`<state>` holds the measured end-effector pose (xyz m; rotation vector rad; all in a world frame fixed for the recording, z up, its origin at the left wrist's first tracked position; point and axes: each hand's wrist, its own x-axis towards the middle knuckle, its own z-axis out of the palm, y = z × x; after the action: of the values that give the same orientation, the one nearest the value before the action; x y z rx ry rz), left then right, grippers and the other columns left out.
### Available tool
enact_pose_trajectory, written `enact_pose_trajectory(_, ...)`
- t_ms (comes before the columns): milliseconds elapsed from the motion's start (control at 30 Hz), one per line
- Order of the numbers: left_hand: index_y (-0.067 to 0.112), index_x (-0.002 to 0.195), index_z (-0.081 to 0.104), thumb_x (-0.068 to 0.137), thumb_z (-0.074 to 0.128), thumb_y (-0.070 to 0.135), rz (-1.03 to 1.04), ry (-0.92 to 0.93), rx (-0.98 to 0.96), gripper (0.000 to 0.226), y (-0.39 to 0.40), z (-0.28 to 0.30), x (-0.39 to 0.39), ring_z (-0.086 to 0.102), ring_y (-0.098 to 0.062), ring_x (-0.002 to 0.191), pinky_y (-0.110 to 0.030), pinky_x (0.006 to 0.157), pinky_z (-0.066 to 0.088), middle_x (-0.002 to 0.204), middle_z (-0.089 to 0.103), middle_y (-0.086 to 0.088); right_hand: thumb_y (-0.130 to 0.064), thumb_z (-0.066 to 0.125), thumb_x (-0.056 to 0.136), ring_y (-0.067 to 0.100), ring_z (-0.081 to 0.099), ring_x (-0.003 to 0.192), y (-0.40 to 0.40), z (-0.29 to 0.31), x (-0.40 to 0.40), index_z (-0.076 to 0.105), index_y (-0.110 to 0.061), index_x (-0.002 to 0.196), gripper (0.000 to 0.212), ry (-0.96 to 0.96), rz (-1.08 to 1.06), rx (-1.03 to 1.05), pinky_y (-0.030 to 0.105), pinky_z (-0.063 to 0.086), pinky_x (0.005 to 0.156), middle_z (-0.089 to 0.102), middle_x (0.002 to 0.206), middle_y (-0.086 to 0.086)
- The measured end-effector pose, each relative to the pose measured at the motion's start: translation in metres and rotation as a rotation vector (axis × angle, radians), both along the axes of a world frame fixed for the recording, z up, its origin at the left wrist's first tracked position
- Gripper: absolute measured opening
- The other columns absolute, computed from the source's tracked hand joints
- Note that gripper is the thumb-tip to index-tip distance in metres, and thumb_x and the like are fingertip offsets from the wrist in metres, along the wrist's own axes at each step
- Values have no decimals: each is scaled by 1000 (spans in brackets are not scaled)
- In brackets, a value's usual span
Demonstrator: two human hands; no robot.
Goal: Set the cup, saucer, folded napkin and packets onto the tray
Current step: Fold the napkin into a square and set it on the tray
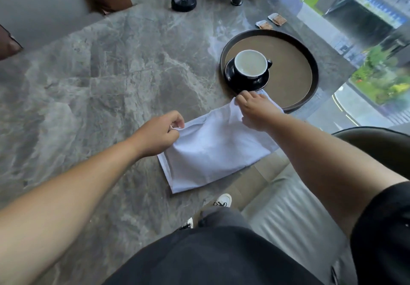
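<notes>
Napkin (pixel 213 149) lay on tabltop edge? No: napkin lay on tabletop (pixel 111 73), far corner touching tray (pixel 310 67). My left hand (pixel 158 133) fingers pinched near-left corner; right hand (pixel 255 109) fingers pinched far corner. Cloth looked soft, light, floppy; corners best hold. Cup (pixel 250 63) on saucer (pixel 237 80) sat on tray; packets (pixel 270 21) off it.

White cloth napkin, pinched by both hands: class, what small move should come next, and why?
Probably fold the white cloth napkin over once more. The left hand and right hand each pinch its far edge, and it lies wide on the grey marble table, not the round brown tray.
</notes>
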<state>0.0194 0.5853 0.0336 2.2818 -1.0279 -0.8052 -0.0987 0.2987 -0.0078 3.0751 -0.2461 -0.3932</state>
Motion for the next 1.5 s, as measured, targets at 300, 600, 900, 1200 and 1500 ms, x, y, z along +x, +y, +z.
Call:
enact_pose_trajectory(300, 35, 73, 49, 67, 39, 26, -42, 8, 4, 15, 7, 16, -10, 46, -4, 59, -25, 55, 33, 67, 55, 4, -29, 43, 93, 30, 35, 131, 16, -9, 27, 42, -32, 139, 46, 243, 188, -80, 45, 22, 108, 50, 134, -1)
enact_pose_trajectory(600, 27, 76, 53, 74, 45, 34, 128, -87, -28, 11, 41, 13, 27, 51, -16, 63, -35, 60, 40, 68, 59, -1, -29, 69, 80, 32, 52, 106, -20, 21, -39, 62, -13, 80, 18, -162, -85, 282, 42, 42, 90, 60, 90, 5)
enact_pose_trajectory(900, 26, 84, 55, 93, 47, 36, 329, -425, -331, 16, -15, 89, 96, 51, -17, 71, -30, 60, 33, 71, 56, -2, -22, 75, 79, 10, 36, 58, -36, 127, -72, 54, -2, 72, 30, -660, -556, 654, 27, 31, 53, 44, 65, 8)
enact_pose_trajectory(1200, 32, 76, 56, 93, 57, 28, 208, -271, -736, 17, 26, 151, 55, 53, 3, 48, -9, 48, 40, 55, 60, 22, -30, 79, 69, 31, 57, 59, -11, 186, -149, 65, -14, 73, 22, -768, -428, 1241, 34, 49, 59, 66, 62, 7)
enact_pose_trajectory(1500, 16, 75, 66, 80, 67, 42, 15, 200, 41, 26, 134, 21, 30, 54, -8, 55, -21, 54, 41, 60, 64, 3, -11, 71, 77, 14, 57, 64, 63, 30, -209, 63, -3, 81, 12, 81, -827, 1505, 23, 44, 56, 61, 71, 8)
